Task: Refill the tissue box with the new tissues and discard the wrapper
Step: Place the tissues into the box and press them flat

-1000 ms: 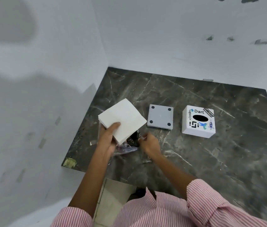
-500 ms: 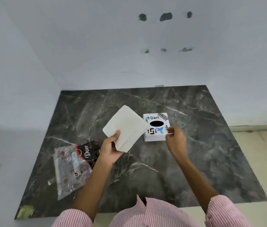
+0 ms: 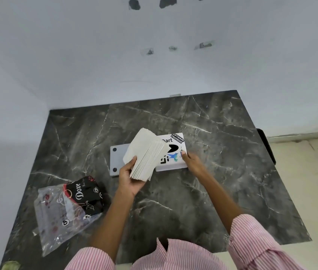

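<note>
My left hand [image 3: 129, 178] grips a thick stack of white tissues [image 3: 144, 152], tilted so its edges face me, held above the table. Just behind it sits the white tissue box [image 3: 175, 152] with stickers and a black oval slot on top; the stack hides its left part. My right hand [image 3: 192, 162] holds the box's near right corner. The box's grey base plate [image 3: 116, 159] lies flat to the left of the box, partly behind the tissues. The empty clear and black Dove wrapper [image 3: 66, 207] lies crumpled at the front left of the table.
A dark marble table [image 3: 222, 172] stands in a corner of white walls. A small yellowish scrap [image 3: 10, 265] sits at its front left corner. Pale floor tiles [image 3: 300, 172] show to the right.
The wrapper has been dropped on the table's front left. My left hand has tilted the tissue stack on edge near the box. My right hand has taken hold of the box's corner.
</note>
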